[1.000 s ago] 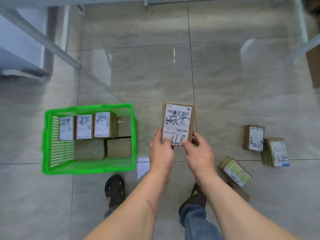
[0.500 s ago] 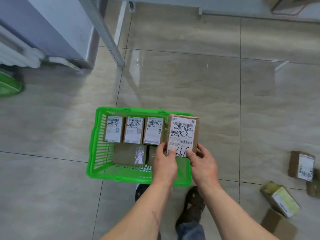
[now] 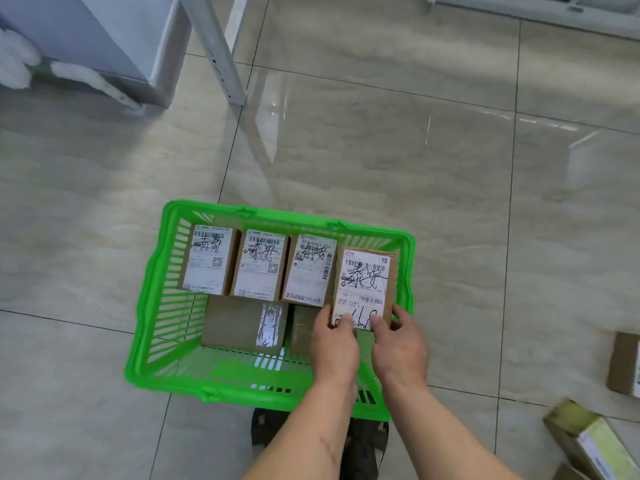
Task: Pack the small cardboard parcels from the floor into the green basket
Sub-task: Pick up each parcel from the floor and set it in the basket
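Your left hand [image 3: 334, 344] and right hand [image 3: 398, 344] both pinch the near end of a brown parcel [image 3: 363, 289], which has a white label with barcodes and black handwriting. You hold it over the right far corner of the green basket [image 3: 152, 306], beside three labelled parcels [image 3: 259, 268].

**Near row still open**

My far row in the green plastic slatted basket [image 3: 157, 306] is blocked by three labelled brown cardboard parcels [image 3: 258, 268]. Bare basket floor lies along the near wall; two plain brown boxes [image 3: 242, 327] crowd the middle.

A parcel depot: labelled parcels [image 3: 259, 268], green basket [image 3: 152, 306], tiled floor [image 3: 381, 150].
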